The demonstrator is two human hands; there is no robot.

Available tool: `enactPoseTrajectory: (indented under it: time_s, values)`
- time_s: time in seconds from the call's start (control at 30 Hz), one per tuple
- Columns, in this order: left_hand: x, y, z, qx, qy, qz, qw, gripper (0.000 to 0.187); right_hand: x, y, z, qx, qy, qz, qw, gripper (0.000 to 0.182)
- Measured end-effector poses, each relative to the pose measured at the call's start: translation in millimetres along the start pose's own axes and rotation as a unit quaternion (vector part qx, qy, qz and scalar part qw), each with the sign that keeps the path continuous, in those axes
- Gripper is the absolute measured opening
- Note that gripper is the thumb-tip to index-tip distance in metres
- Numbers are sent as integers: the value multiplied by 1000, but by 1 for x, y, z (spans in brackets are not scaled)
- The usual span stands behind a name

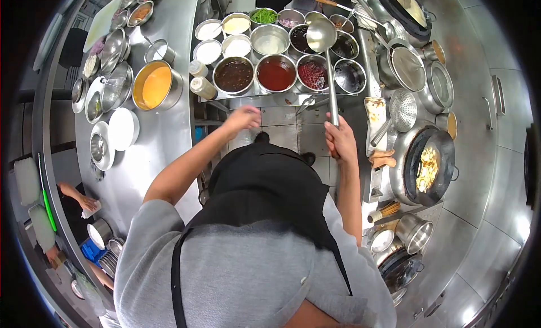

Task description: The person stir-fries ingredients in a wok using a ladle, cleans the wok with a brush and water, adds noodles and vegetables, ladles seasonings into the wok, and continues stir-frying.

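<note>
My right hand (pixel 341 141) is wrapped round the handle of a long metal ladle (pixel 331 74). The ladle's bowl hangs over the back right of a rack of seasoning pots, partly hiding a pot of dark sauce (pixel 300 39). In front of the rack, my left hand (pixel 242 120) is in the air, holding nothing, with its fingers loosely apart. Nearest to it are a pot of brown sauce (pixel 233 75) and a pot of red sauce (pixel 276 73). A pot of dark red chilli sauce (pixel 313 73) stands beside the ladle's handle.
On the right, a wok (pixel 445 159) holds yellow, egg-like pieces. A perforated strainer (pixel 403 110) lies behind it. A pot of orange liquid (pixel 156 86), a stack of white bowls (pixel 123 129) and steel bowls (pixel 116 82) stand on the left counter. Another person's hand (pixel 87 203) shows at lower left.
</note>
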State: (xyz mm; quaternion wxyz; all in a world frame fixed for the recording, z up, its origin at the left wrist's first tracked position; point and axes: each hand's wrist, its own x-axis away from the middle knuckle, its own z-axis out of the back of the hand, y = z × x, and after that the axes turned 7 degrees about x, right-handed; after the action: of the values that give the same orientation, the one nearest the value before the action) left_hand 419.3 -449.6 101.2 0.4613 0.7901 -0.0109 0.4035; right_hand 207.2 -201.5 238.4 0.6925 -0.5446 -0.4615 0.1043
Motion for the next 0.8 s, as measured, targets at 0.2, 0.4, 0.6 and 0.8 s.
enactPoseTrajectory:
  time_s: [0.2, 0.4, 0.6, 0.8]
  values:
    - [-20, -30, 99, 38, 411, -111, 904, 68, -29, 2, -25, 141, 37, 4, 989, 44]
    - [-21, -14, 113, 1, 463, -182, 867, 87, -28, -3, -29, 14, -2, -33, 999, 42]
    - [-60, -24, 129, 53, 447, -266, 852, 85, -30, -4, -25, -37, -19, -41, 998, 38]
    - [-62, -17, 115, -24, 517, -258, 816, 76, -31, -4, -21, -93, -46, -47, 993, 32]
